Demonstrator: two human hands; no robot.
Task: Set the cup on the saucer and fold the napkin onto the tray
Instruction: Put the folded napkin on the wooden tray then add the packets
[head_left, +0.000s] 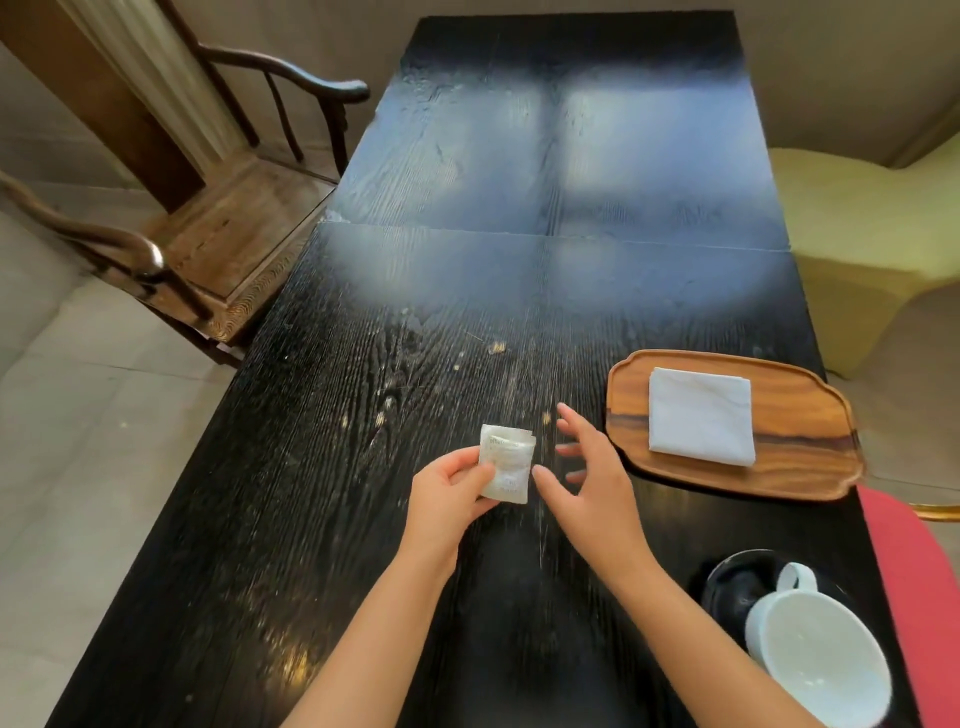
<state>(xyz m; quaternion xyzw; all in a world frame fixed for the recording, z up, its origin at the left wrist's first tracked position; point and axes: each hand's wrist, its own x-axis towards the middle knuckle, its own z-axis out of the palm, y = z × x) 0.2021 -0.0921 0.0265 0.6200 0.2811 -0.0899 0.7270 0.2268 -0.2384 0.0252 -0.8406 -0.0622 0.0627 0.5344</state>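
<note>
A folded white napkin (701, 415) lies on the wooden tray (805, 457) at the right of the black table. At the near right, a white cup (815, 660) with its handle pointing away sits on a dark saucer (727, 587). My left hand (447, 493) pinches a small white packet (506, 462) just above the table's middle. My right hand (592, 467) hovers beside the packet with fingers spread, holding nothing, a little left of the tray.
The black table (467, 260) stretches far ahead, with a few crumbs near its middle. A wooden armchair (208, 223) stands at the left, a yellow chair (857, 234) at the right, and a red seat (914, 597) at the near right edge.
</note>
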